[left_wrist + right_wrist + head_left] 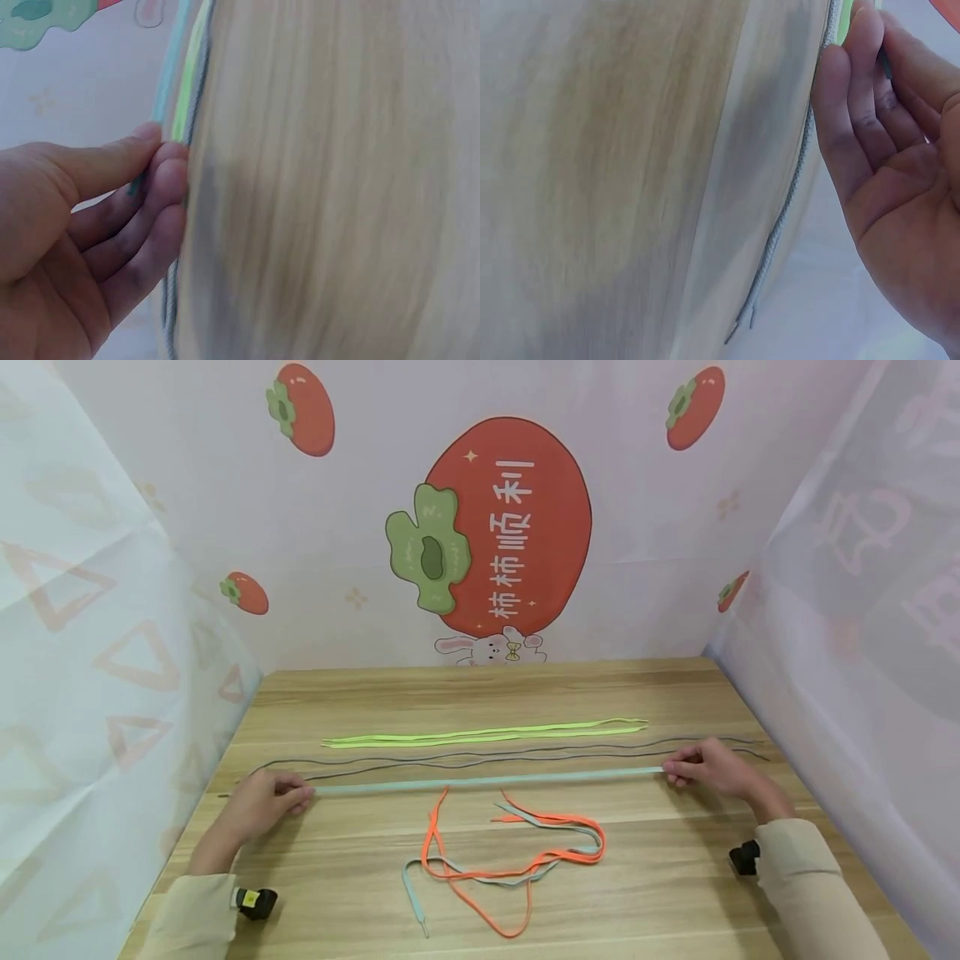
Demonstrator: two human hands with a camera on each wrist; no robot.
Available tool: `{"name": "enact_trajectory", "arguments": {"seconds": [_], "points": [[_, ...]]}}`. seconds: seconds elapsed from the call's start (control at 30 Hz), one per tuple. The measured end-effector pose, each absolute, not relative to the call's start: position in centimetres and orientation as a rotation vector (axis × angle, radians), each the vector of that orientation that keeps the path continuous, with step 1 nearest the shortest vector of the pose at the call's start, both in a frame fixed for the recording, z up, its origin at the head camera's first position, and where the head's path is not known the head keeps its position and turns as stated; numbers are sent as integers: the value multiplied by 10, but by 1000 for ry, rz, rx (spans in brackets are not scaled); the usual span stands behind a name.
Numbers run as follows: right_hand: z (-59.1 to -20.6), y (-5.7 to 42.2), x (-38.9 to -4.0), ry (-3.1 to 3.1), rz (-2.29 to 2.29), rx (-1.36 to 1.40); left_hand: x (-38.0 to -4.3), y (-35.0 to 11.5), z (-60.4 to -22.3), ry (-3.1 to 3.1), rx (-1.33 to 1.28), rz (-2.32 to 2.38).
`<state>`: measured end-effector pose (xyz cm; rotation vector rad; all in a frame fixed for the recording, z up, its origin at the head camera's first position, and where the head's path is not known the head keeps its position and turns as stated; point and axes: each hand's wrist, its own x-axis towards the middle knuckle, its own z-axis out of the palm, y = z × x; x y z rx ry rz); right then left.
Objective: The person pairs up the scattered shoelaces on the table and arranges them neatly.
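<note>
Desk [660, 902]: wood-grained, backed by a pale backdrop [645, 527] printed with red persimmons.
Turquoise lace [487, 779]: flat, narrow and nearly straight — it spans the gap between both hands, with grey laces [781, 217] beyond it and a loose tangle nearer.
Left hand [262, 802]: grip pinched, thumb against fingers on one end of the turquoise lace, a short tip poking out past them.
Right hand [716, 768]: grip pinched likewise on the opposite end.
Far side: yellow-green laces [480, 737] stretched lengthwise.
Near side: orange lace [577, 857] looped together with a pale blue lace [414, 897].
</note>
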<state>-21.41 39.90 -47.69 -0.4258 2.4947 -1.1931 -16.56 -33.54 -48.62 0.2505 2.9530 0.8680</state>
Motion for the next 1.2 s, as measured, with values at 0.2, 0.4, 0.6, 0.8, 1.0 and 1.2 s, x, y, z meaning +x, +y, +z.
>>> {"name": "enact_trajectory", "arguments": {"seconds": [0.2, 0.4, 0.6, 0.8, 1.0, 1.2], "points": [[-481, 394, -224, 2572, -1107, -339, -172, -325, -494, 3005, 185, 905], [-481, 389, -232, 2630, -1067, -292, -173, -318, -496, 3075, 146, 808], [-480, 385, -235, 2670, -1004, -291, -177, -313, -495, 3113, 170, 735], [-480, 380, -235, 2729, -924, -304, -181, -308, -492, 3136, 208, 683], [-480, 378, -234, 2753, -878, -244, -182, -306, -487, 3115, 229, 647], [-477, 387, -231, 2790, -818, -210, -174, -316, -476, 3036, 177, 638]]}}
